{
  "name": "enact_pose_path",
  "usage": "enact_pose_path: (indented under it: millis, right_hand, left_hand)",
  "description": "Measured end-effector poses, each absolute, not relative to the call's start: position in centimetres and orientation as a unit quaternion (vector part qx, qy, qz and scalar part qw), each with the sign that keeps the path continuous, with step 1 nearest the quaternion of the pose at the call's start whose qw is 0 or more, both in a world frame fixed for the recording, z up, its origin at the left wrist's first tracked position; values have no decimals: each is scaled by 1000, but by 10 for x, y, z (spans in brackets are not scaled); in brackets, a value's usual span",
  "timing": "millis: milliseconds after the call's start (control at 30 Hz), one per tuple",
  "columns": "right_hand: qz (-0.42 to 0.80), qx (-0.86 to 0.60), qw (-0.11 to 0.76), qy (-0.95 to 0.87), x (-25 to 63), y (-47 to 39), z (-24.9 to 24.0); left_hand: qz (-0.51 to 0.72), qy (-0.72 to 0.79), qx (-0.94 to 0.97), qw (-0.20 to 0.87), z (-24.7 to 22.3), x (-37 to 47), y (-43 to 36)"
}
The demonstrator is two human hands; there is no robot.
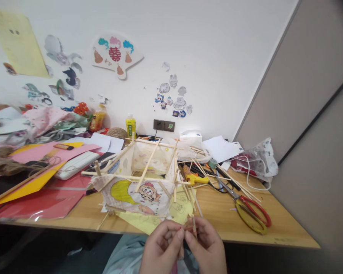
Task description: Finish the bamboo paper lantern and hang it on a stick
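Note:
My left hand [164, 245] and my right hand [204, 243] meet in front of the table's front edge, thumbs and fingertips pinched close together. A short, thin wooden strip [194, 225] stands up from between the fingers of my right hand. What my left fingertips pinch is too small to make out. Just beyond the hands sits a frame of wooden sticks [148, 164] with drawn-on cloth panels [137, 195] round its sides, resting partly on a yellow sheet [181, 203].
Large scissors [250, 211] with red and yellow handles lie on the right of the table [280, 228]. A yellow glue gun [196, 178] lies among loose sticks behind. Papers, twine [5, 165] and a white box-like object [77, 164] cover the left.

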State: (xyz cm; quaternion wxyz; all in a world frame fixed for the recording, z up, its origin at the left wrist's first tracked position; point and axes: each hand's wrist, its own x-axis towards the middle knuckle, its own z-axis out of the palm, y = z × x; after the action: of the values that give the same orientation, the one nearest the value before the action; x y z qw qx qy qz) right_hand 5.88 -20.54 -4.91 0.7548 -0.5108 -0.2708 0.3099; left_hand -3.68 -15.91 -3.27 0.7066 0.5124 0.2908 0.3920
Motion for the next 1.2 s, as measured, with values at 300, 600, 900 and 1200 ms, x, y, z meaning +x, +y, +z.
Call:
enact_pose_path:
  millis: [300,600,900,1200]
  right_hand:
    - [301,-492,689,-438,76,-206,-49]
    - [301,-515,678,-431,72,-207,-53]
    - [275,-527,626,-504,81,-208,-52]
    - [256,-542,626,-498,79,-209,-45]
  left_hand:
    - [396,295,543,679,-31,-41,-158]
    - [367,296,495,730,-34,-34,-154]
    - [354,292,532,711,-26,-35,-155]
    - [335,276,586,684,-22,-39,-155]
